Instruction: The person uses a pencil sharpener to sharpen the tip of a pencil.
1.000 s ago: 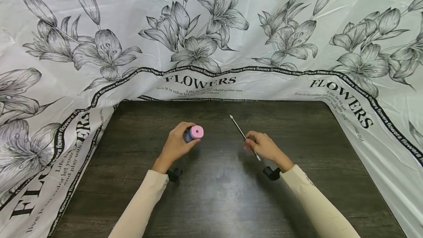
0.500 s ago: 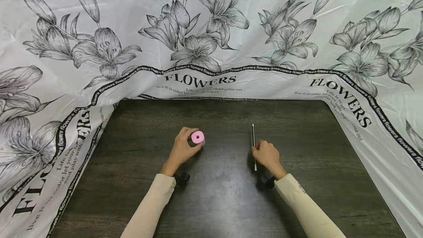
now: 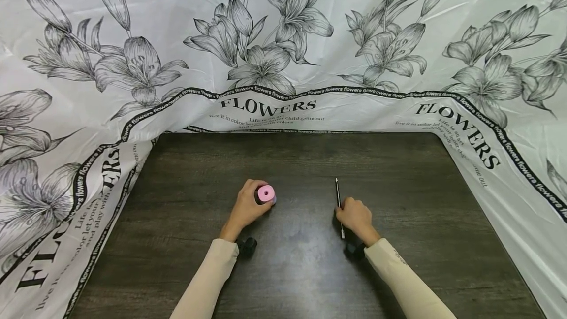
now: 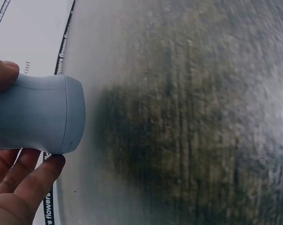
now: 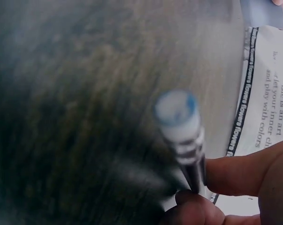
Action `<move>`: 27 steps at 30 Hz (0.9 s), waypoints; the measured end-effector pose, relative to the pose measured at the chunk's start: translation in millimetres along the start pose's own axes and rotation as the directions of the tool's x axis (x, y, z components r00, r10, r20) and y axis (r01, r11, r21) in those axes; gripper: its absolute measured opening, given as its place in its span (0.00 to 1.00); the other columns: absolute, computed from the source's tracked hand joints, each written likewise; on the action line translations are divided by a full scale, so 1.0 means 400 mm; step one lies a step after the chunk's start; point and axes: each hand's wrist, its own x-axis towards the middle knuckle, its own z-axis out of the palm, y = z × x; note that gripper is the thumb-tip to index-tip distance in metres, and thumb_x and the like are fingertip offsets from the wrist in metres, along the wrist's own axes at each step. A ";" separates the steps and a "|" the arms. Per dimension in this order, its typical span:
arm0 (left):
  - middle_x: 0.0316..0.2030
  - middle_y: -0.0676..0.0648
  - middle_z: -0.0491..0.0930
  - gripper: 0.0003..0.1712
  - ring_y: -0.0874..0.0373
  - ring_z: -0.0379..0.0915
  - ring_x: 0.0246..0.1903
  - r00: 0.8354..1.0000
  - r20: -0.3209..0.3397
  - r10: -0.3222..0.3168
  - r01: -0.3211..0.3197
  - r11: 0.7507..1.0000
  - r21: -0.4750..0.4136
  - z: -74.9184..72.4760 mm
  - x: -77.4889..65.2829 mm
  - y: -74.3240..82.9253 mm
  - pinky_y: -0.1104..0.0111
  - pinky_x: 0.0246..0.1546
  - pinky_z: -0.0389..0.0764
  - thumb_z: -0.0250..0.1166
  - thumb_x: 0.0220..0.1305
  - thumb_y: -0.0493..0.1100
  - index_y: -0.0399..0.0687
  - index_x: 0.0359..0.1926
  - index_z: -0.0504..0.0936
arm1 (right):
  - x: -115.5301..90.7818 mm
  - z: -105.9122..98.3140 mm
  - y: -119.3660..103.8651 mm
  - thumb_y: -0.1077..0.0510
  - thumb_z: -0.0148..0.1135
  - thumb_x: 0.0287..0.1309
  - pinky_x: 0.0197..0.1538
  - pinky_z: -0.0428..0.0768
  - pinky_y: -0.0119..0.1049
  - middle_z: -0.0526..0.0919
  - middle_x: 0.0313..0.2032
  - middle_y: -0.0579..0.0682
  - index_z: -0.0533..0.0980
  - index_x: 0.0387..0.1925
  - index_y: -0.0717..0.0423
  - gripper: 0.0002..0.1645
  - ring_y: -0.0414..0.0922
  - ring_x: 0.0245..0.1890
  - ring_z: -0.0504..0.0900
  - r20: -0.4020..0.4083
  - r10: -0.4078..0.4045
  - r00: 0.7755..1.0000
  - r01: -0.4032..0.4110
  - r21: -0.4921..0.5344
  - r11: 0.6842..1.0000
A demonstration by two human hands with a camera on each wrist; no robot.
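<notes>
A blue-grey pencil sharpener [image 4: 38, 112] with a pink top [image 3: 266, 193] is gripped in my left hand [image 3: 248, 207]. A small round hole shows in the pink top, which faces up toward the head camera. The thumb lies on one side of the body and the fingers on the other. To the right, my right hand [image 3: 357, 216] pinches a dark pencil [image 3: 338, 195] between thumb and fingers. Its pale tip points away from me. In the right wrist view its white eraser end [image 5: 176, 110] shows blue marks. Pencil and sharpener are well apart.
Both hands are over a dark wood-grain table [image 3: 292, 270]. A white cloth [image 3: 376, 112] with printed flowers and lettering hangs along its back and sides. Black wrist cameras [image 3: 248, 246] sit at both wrists.
Both hands have come nearer to me, and the left has also shifted slightly right. The pencil has swung from a slant to pointing almost straight away. Both grips have stayed.
</notes>
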 end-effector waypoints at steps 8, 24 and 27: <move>0.43 0.43 0.74 0.27 0.50 0.72 0.41 0.999 0.037 -0.036 0.035 0.999 0.020 0.008 -0.008 -0.013 0.57 0.44 0.74 0.75 0.47 0.37 0.43 0.50 0.77 | -0.006 0.003 -0.006 0.51 0.56 0.60 0.16 0.68 0.40 0.75 0.14 0.51 0.74 0.19 0.56 0.18 0.47 0.13 0.72 0.018 -0.016 1.000 0.018 -0.104 0.994; 0.51 0.40 0.70 0.39 0.48 0.71 0.48 0.959 0.231 -0.165 0.157 0.986 0.052 -0.025 -0.007 0.005 0.54 0.49 0.74 0.73 0.52 0.44 0.44 0.63 0.67 | -0.005 0.001 -0.015 0.48 0.54 0.66 0.15 0.66 0.35 0.72 0.13 0.49 0.73 0.21 0.57 0.21 0.44 0.11 0.70 0.096 -0.042 0.994 0.058 -0.161 0.985; 0.57 0.37 0.66 0.48 0.44 0.68 0.55 0.926 0.309 -0.215 0.202 0.977 0.074 -0.059 0.006 0.017 0.50 0.53 0.72 0.72 0.53 0.51 0.44 0.69 0.57 | 0.003 -0.017 -0.012 0.43 0.54 0.66 0.12 0.61 0.32 0.69 0.10 0.47 0.73 0.15 0.55 0.27 0.41 0.09 0.66 0.096 -0.051 0.994 0.065 -0.138 0.988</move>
